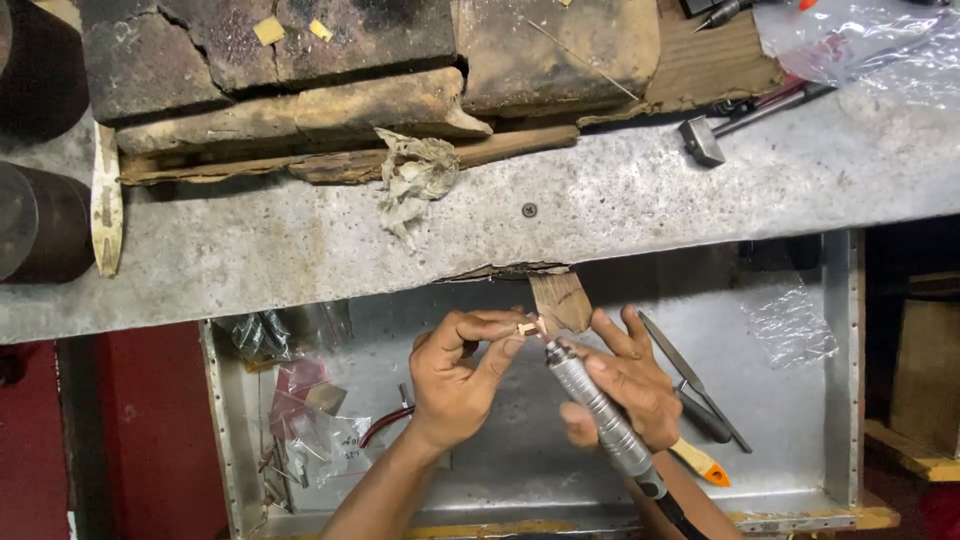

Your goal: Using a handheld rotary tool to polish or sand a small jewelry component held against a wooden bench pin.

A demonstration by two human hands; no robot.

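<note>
My left hand (458, 375) pinches a tiny gold-coloured piece (528, 327) between thumb and fingertips, held against a small wooden bench peg (560, 300) that sticks out from the workbench edge. My right hand (628, 385) grips a silver rotary handpiece (598, 412) like a pen, with its tip touching the small piece. Both hands hover over an open metal drawer (845, 380).
In the drawer lie a flat file (668, 352), an orange-handled tool (702, 462) and plastic bags (300, 400). On the grey bench top (620, 195) sit charred blocks (270, 50), a crumpled rag (415, 178), a small hammer (705, 140) and dark round cylinders (40, 220).
</note>
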